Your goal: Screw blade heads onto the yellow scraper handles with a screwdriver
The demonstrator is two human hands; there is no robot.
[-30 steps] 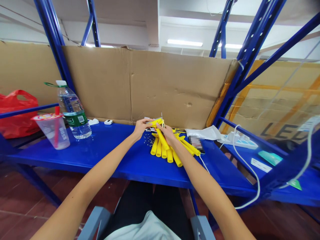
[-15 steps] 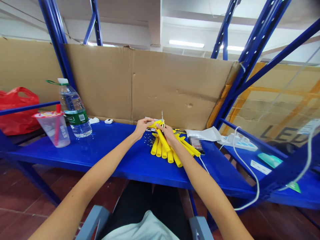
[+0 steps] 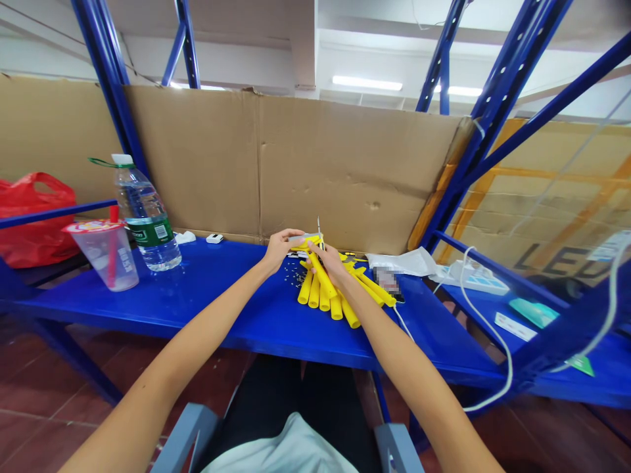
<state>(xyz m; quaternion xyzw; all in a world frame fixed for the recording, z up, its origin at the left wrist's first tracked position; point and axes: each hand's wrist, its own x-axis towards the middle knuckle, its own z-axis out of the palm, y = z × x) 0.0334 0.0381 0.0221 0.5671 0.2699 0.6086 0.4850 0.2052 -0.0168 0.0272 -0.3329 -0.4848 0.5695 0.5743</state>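
Both my hands meet over the blue table, around a yellow plastic piece with a tube-shaped handle (image 3: pixel 322 276). My left hand (image 3: pixel 279 252) pinches its upper end from the left. Closed at the right side of the piece, my right hand (image 3: pixel 332 264) also has a thin screwdriver (image 3: pixel 319 227) in it, the metal shaft pointing up; its grip is mostly hidden by fingers. Under and beside the right hand lie several more yellow tube-handled pieces (image 3: pixel 351 314), fanned out. Small dark and silver bits, apparently screws (image 3: pixel 296 276), are scattered left of them.
A water bottle (image 3: pixel 156 223) and a plastic cup with red straw (image 3: pixel 106 259) stand at the left, near a red bag (image 3: pixel 37 223). At right lie a phone (image 3: pixel 389 282), a white plastic packet (image 3: pixel 401 262) and a power strip (image 3: pixel 473 279). Cardboard (image 3: pixel 315 164) walls the back.
The hands stay almost in place around the yellow piece. My left fingers have shifted slightly at its upper end, and the view has moved a little.
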